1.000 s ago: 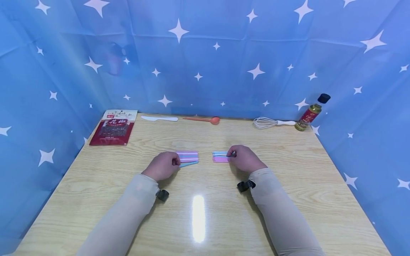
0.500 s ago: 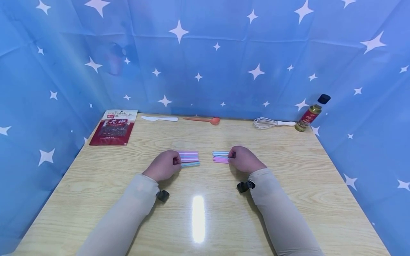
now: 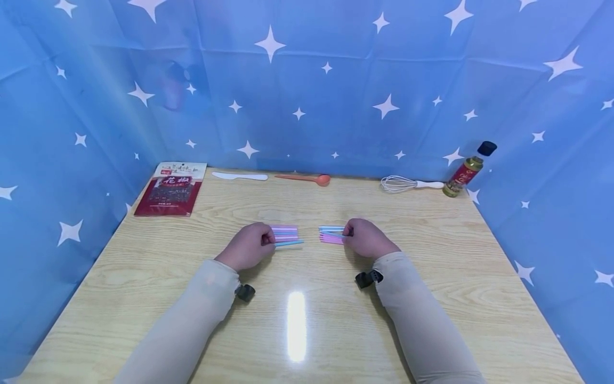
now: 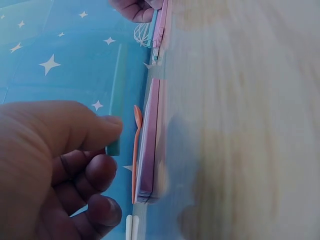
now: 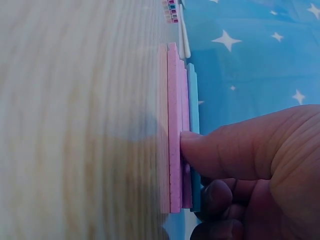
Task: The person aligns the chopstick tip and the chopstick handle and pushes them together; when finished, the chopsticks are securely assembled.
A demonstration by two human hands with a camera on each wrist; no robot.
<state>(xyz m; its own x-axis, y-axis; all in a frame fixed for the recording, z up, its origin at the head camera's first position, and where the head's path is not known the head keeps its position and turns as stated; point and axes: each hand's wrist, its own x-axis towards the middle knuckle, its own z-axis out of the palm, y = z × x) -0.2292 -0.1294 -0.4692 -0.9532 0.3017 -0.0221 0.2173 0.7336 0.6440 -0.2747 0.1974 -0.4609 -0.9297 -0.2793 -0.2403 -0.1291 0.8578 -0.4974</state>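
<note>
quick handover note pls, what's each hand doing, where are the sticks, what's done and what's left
Left hand: pinches one thin blue plastic stick, lifted off the table at the near edge of the left pile of pink and blue sticks.
Right hand: thumb and fingers pinch the near end of the right pile of pink and blue sticks, which lies flat on the light wooden table.
Done: sticks sit in two small piles at the table's centre, apart from each other.
Left: the blue stick is not yet set down anywhere; both piles still hold mixed colours.
</note>
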